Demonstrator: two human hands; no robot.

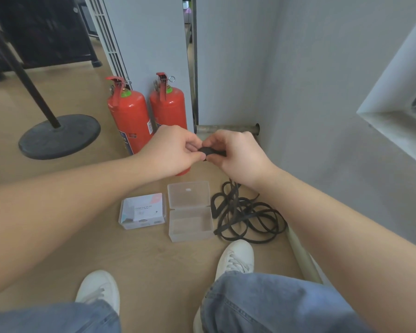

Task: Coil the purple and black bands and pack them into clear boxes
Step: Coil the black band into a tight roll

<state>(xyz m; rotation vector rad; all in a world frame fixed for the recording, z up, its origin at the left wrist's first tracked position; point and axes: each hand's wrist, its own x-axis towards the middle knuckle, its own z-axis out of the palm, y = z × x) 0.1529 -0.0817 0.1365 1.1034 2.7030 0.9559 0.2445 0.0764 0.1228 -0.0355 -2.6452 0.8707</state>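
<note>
Only the head cam here, so one angle. The biggest risk I see is that the small coil [209, 151] is held up in the air between both hands, while most of the black band [246, 213] lies in a loose, tangled heap on the floor just right of the open clear box [190, 233]. If a loop in that heap snags while feeding up, I'd guess the tug pops the coil out of the fingertips and it unwinds.

The left hand [175, 150] pinches the coil with thumb and curled fingers. The right hand [235, 155] curls round its other side.

Looks-wise it's a flat, narrow, matte black strap, and floppy. The wound part is tiny next to the heap. The box lid is flipped back and nothing is inside. No purple band in sight, and the closed box [142, 212] beside it only shows a printed card.
</note>
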